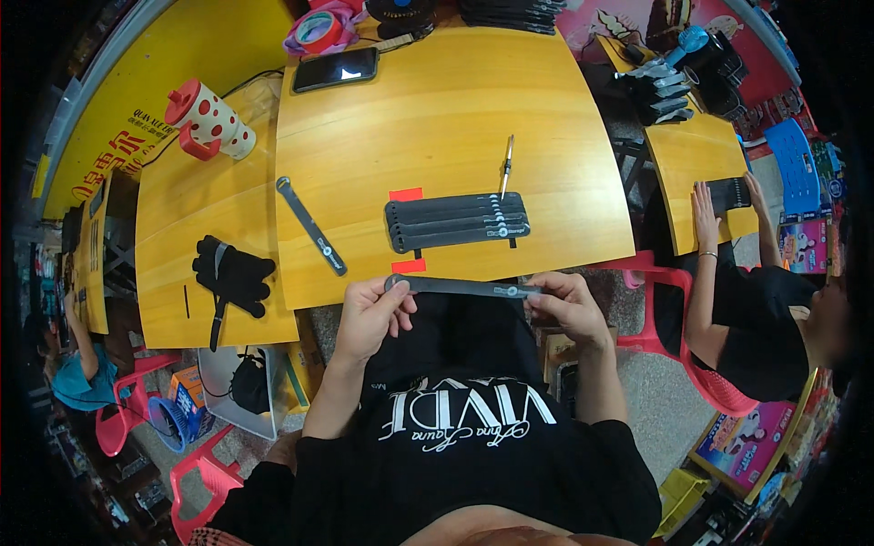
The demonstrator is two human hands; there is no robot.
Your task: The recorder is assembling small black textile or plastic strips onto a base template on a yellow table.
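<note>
Between my two hands a dark grey strap (pixel 464 287) is stretched out level, just off the table's near edge. My left hand (pixel 371 314) pinches its rounded end with the hole, and my right hand (pixel 571 308) pinches the end by the white print. Beyond it, several matching straps lie side by side in a stack (pixel 446 224) on the table, their holed ends at the left. Red tape pieces (pixel 407 195) mark the stack's left side. A pen (pixel 507 167) lies with its tip at the stack's far edge. Another single strap (pixel 311 226) lies slanted left of the stack.
A black glove (pixel 233 277) and a spotted tumbler (pixel 209 120) stand on the left table. At the back lie a phone (pixel 335 70), a tape roll (pixel 318 33) and a dark pile (pixel 513 13). A co-worker's hands (pixel 706 217) work at the right table; a pink stool (pixel 651 309) stands between.
</note>
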